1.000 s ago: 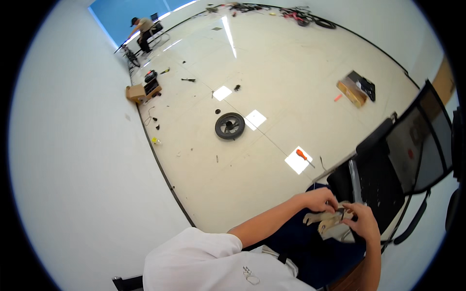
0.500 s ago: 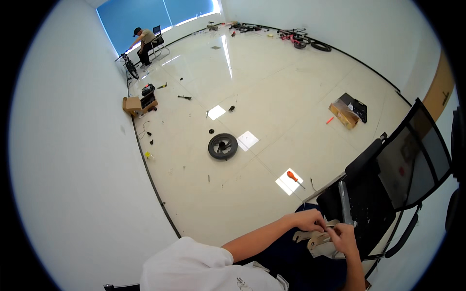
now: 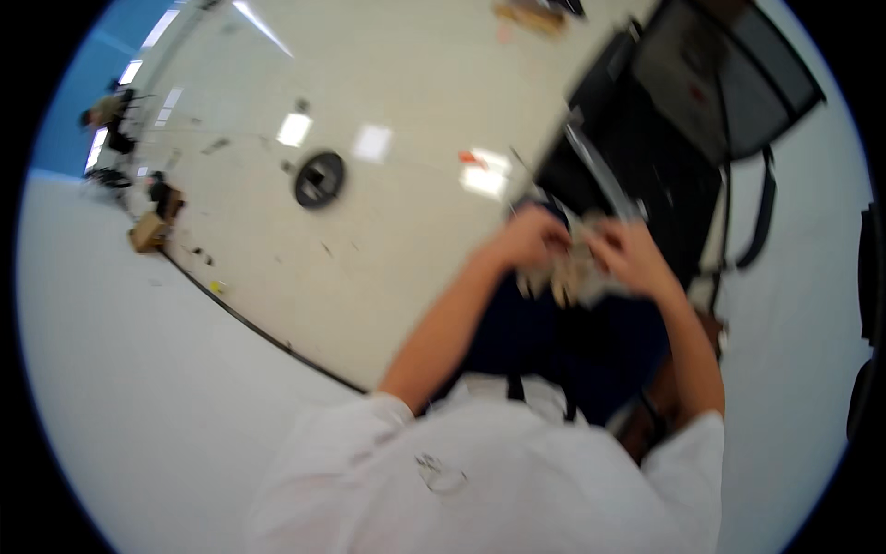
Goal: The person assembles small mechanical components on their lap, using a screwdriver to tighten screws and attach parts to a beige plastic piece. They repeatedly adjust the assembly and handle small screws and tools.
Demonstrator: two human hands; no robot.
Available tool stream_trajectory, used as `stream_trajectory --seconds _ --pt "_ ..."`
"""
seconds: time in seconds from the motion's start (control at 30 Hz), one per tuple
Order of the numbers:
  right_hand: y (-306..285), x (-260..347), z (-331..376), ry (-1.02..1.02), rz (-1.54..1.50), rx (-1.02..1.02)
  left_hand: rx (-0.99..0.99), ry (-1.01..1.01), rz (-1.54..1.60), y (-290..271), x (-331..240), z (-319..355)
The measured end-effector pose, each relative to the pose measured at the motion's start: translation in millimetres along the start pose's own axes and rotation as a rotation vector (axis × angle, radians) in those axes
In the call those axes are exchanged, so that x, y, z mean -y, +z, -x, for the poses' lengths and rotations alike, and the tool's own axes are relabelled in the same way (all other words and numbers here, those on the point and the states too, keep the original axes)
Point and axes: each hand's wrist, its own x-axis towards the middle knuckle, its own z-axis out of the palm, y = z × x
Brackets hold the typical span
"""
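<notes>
Both my hands are closed on a small crumpled beige and grey object (image 3: 574, 266), held above my lap in dark blue trousers. My left hand (image 3: 528, 238) grips its left side and my right hand (image 3: 631, 255) its right side. The picture is blurred, so I cannot tell what the object is. My white shirt fills the lower part of the view.
A black office chair (image 3: 678, 120) stands just beyond my hands. On the pale floor lie a black round reel (image 3: 319, 179), a small orange tool (image 3: 472, 158) and a cardboard box (image 3: 148, 231). A white wall (image 3: 120, 388) runs along the left. Another person (image 3: 100, 115) sits far off.
The view has swung and tilted, so my hands now sit higher and nearer the middle. Both hands still hold the crumpled object; the chair has shifted to the upper right.
</notes>
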Motion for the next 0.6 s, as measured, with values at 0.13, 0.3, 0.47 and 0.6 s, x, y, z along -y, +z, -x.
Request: stream_trajectory --seconds 0.13,0.3,0.47,0.6 --pt "-6 -13 -1 0.216 -0.450 0.005 0.025 -0.063 -0.040 -7 -36 1" --pt "4 -6 5 0.268 -0.562 -0.062 0.033 -0.099 0.005 -12 -38 0" --pt "20 5 7 0.335 -0.500 -0.200 0.067 -0.147 -0.003 -13 -43 4" --pt "27 4 6 0.385 -0.604 -0.268 -0.094 -0.099 0.089 -17 -34 6"
